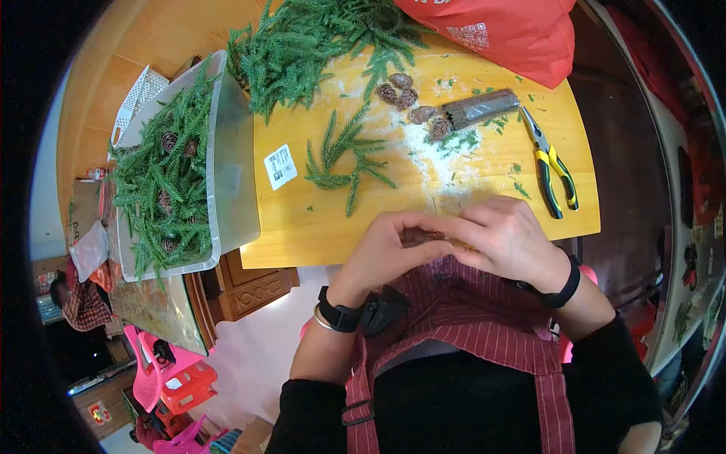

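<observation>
Close together at the front edge of the yellow table [287,234], my left hand [386,246] and my right hand [503,234] meet with fingers pinched. A bit of something brown shows between them, mostly hidden by the fingers, so its kind is unclear. Beyond my hands lie several brown pine cones [405,97] and a bundle of thin dark sticks or wires [480,108] wrapped in clear plastic. To the right rest long-nose pliers [558,174] with yellow and black handles. A green artificial pine sprig [348,155] lies left of centre.
At the left stands a translucent plastic bin [231,181] of green sprigs with pine cones. More sprigs [302,53] are heaped at the back, beside a red bag [499,38]. White flakes [446,163] and green scraps litter the tabletop near a white label [280,167].
</observation>
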Motion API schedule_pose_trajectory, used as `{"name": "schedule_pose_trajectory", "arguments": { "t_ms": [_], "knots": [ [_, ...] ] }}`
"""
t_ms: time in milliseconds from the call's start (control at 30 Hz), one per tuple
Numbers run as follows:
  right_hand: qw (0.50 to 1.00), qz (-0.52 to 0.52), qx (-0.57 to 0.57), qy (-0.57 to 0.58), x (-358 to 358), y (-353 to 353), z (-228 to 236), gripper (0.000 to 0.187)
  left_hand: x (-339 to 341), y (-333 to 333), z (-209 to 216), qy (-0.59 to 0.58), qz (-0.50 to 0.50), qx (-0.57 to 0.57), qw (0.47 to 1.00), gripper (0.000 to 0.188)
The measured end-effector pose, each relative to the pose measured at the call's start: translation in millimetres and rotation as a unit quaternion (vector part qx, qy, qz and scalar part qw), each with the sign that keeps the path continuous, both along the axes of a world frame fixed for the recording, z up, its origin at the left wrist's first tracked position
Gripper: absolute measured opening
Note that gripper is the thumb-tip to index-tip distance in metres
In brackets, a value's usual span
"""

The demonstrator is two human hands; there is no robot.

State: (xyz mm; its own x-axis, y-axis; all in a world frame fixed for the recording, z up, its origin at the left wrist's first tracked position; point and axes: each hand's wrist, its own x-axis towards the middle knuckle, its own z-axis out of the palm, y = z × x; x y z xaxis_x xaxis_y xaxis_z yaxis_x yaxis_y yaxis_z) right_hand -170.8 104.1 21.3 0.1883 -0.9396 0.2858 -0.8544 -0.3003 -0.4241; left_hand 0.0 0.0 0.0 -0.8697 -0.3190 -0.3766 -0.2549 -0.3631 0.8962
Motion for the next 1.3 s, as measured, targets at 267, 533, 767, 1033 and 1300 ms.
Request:
{"name": "schedule_pose_trajectory", "arguments": {
  "t_ms": [267,533,767,1033,1300],
  "knots": [
    [0.998,-0.039,-0.013,-0.041,0.7,0.0,-7.5,0.04,-1.0,3.9,-3.3,0.016,0.063,0.024,0.998,0.022],
    [0.996,-0.02,0.028,-0.087,-4.7,-0.5,-5.9,0.036,-3.0,4.0,2.8,0.025,0.059,-0.007,0.998,0.019],
    [0.989,0.0,0.012,-0.145,-9.0,-4.1,-15.1,0.021,-2.4,3.7,-1.8,0.014,0.046,-0.02,0.999,0.018],
    [0.987,-0.011,0.005,-0.163,-10.8,-2.8,-12.2,0.014,-2.5,5.8,-3.7,0.013,0.031,-0.051,0.998,0.018],
    [0.983,0.015,0.046,-0.179,-6.1,-5.4,-5.0,0.034,-2.1,7.7,-7.3,0.009,0.091,-0.005,0.996,0.018]
  ]
}}
